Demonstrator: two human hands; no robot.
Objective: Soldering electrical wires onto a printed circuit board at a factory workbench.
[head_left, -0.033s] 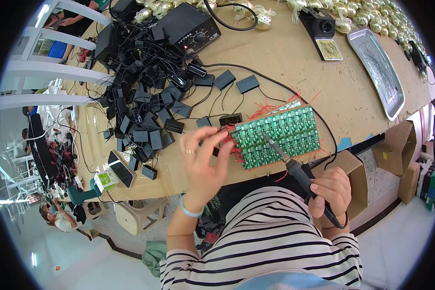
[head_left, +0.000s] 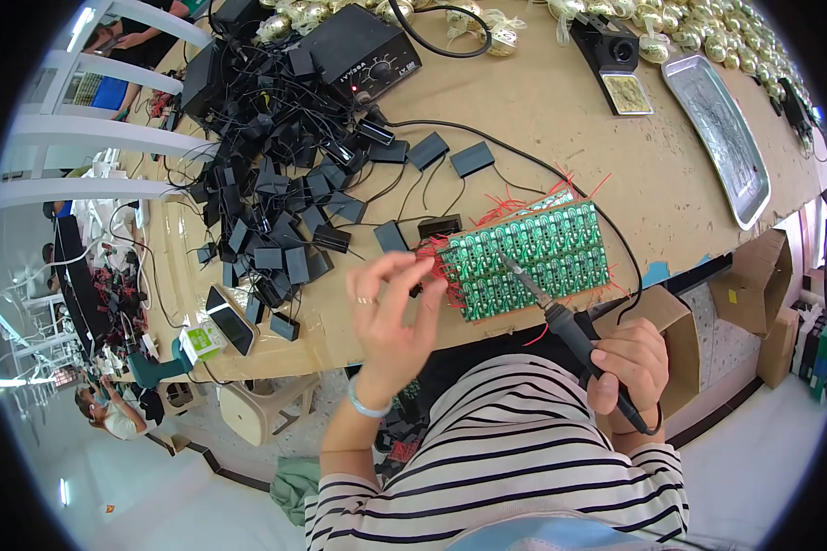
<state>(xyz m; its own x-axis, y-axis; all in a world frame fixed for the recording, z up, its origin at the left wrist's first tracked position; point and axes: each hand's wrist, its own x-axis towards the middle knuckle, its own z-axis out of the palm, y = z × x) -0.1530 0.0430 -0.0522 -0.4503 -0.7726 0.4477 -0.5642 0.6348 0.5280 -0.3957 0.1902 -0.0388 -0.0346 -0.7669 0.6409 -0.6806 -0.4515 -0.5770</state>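
Observation:
In my right hand (head_left: pixel 629 367) is a black-handled soldering iron (head_left: pixel 572 338). Its metal tip reaches over a green panel of small circuit boards (head_left: pixel 533 248), which lies near the table's front edge. Red wires (head_left: pixel 439 257) stick out around the panel, bunched thickest at its left end. Beside that bunch is my left hand (head_left: pixel 390 317), its fingers half bent and apart, with nothing visible between thumb and forefinger. Whether a fingertip touches the wires I cannot tell. Just beyond my left fingers lies a small black box (head_left: pixel 391 237).
Left of the panel heap black boxes with leads (head_left: pixel 294 264). A dark control unit (head_left: pixel 358 55) stands behind, its cord (head_left: pixel 524 140) curving past the panel. Farther right are an iron stand (head_left: pixel 611 60) and metal tray (head_left: pixel 721 138). A phone (head_left: pixel 230 320) lies left.
My left hand has shifted slightly down and away from the red wires. The soldering iron and the panel look unmoved.

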